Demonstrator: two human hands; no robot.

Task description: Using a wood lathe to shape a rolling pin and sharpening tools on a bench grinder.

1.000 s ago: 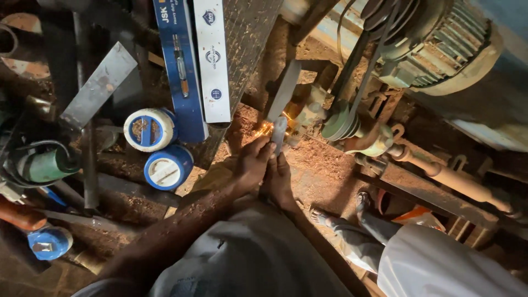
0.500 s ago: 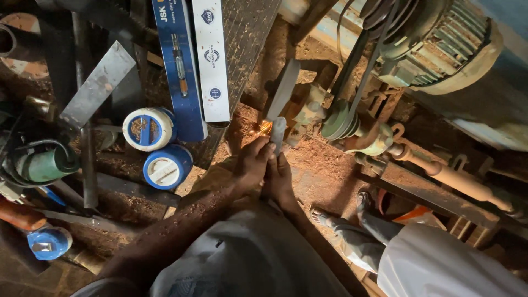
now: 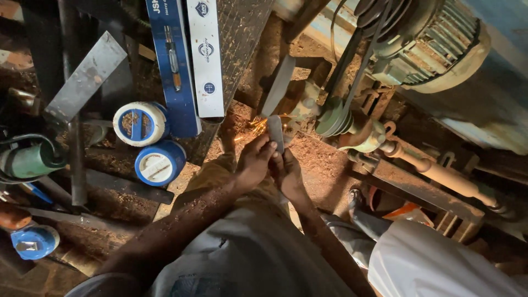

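Gripping a small flat metal blade (image 3: 275, 133) between both hands, the person presses its upper end toward a spinning grinding wheel (image 3: 279, 87), seen edge-on, where orange sparks (image 3: 254, 125) fly off to the left. Left hand (image 3: 254, 160): fingers closed on the blade's left side, thumb laid along it, apparently to steady the piece. Right hand (image 3: 288, 175): fingers wrapped round the lower end of the blade from the right, probably to hold its angle fixed. The two hands touch each other, just below the wheel. Right of the wheel, a grooved pulley (image 3: 334, 116) carries belts (image 3: 352, 71) up to a ribbed electric motor (image 3: 434, 41). Left of the hands, two round blue-and-white tins (image 3: 151, 143) stand beside two long flat cartons (image 3: 190, 60), one blue and one white. A bent knee in pale cloth (image 3: 440, 264) shows at lower right.
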